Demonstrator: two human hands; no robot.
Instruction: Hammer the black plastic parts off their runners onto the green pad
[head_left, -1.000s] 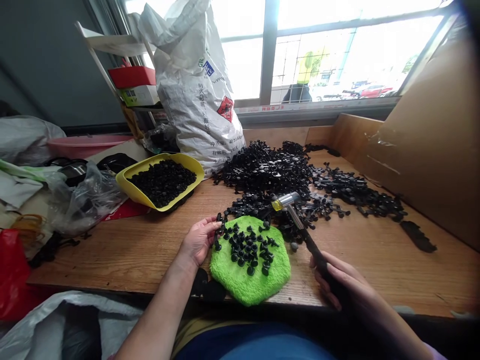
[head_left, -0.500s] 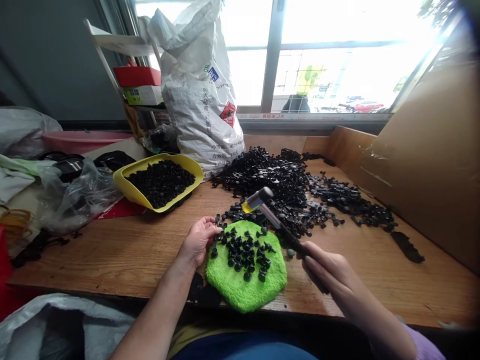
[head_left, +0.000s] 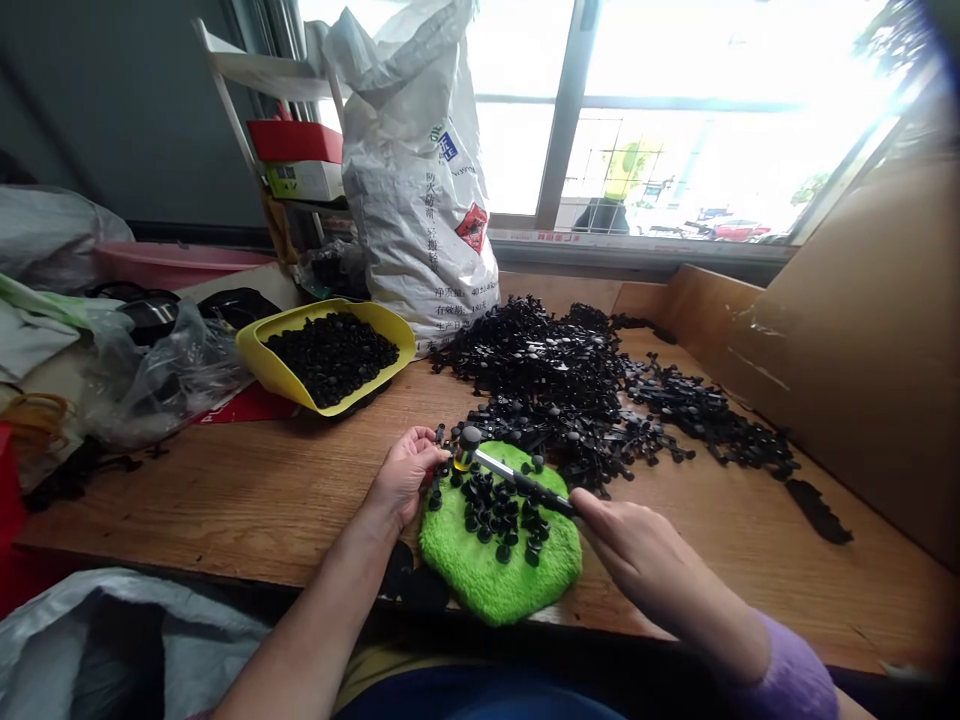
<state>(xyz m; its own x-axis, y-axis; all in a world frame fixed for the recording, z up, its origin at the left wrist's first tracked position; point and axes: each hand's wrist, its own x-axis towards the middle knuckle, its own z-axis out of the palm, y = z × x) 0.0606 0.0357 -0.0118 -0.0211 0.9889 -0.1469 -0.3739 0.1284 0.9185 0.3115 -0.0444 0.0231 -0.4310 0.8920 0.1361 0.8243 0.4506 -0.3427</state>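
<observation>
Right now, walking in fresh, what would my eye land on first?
The bright green cloth at the near edge of the table, dotted with small black pieces. The right hand holds a small hammer over it, head beside the left hand. Behind sprawls a heap of black parts, a full yellow tray to its left.

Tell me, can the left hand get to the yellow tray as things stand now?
Probably yes. Only bare wooden table lies between the left hand and the yellow tray, though its fingers seem busy at the edge of the green cloth.
</observation>
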